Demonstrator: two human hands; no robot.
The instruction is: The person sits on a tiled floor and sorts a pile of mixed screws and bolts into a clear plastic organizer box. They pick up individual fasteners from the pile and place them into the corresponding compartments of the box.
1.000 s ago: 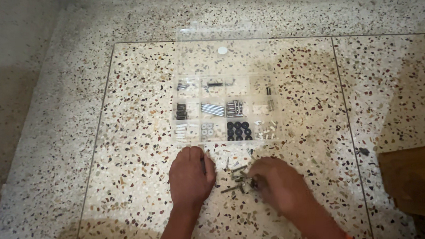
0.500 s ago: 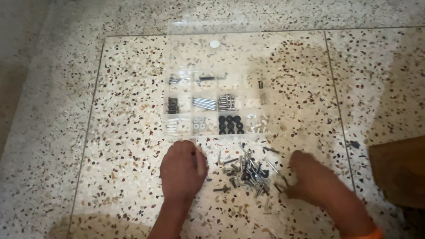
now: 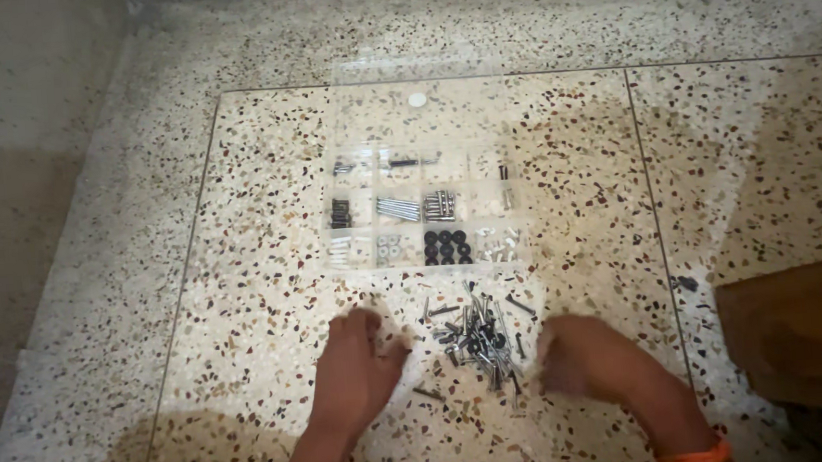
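A clear plastic compartment box (image 3: 424, 211) lies open on the floor (image 3: 141, 231); its lid bears what seems a small round white sticker (image 3: 417, 99).

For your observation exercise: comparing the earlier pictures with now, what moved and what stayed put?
The right hand drew off the pile of screws to its right side, uncovering it. The left hand slid slightly back toward the person. The clear compartment box stayed in place.

Both forearms reach forward; the left hand (image 3: 355, 368) lies palm down with fingers loosely spread, the right hand (image 3: 574, 357) curled, blurred.
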